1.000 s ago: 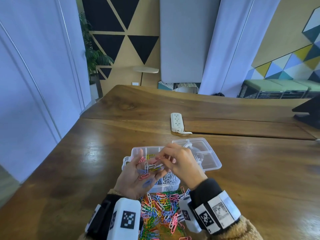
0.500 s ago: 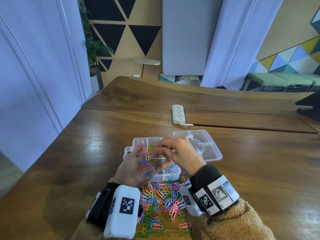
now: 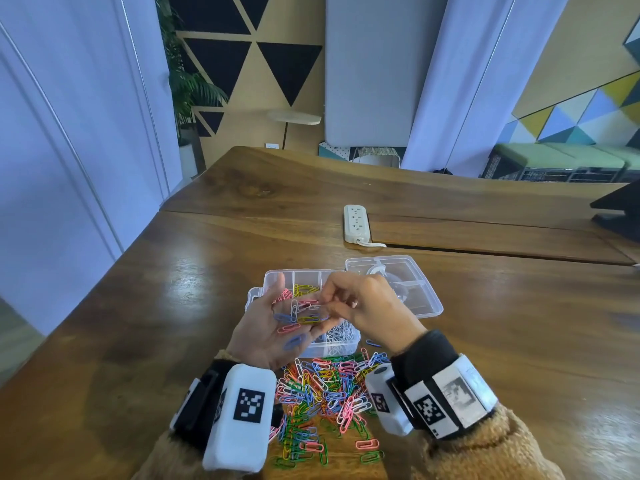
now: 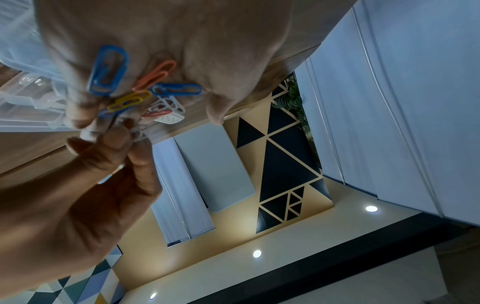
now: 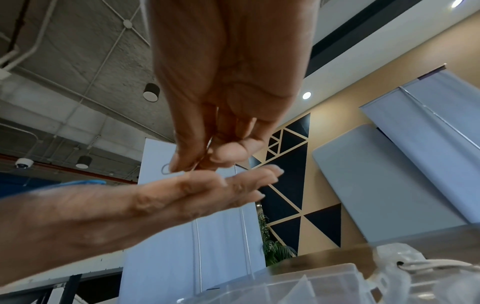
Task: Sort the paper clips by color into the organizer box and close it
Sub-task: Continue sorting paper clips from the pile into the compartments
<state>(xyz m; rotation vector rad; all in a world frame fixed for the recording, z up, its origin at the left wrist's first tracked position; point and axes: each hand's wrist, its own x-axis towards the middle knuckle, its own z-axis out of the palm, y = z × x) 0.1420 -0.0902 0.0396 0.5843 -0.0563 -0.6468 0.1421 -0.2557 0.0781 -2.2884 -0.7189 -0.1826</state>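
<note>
Here the left hand (image 3: 273, 327) lies flat and palm-up above the box (image 3: 308, 282), fingers straight, carrying mixed clips (image 3: 298, 315). The right hand (image 3: 367, 306) pinches one clip among them. More clips (image 3: 325, 393) are heaped just in front of the box.

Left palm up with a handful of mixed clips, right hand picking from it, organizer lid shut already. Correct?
Not quite: the organizer box is open, its lid folded back flat on the table, as the head view shows. The left hand holds mixed clips palm up; the right hand picks from them.
</note>
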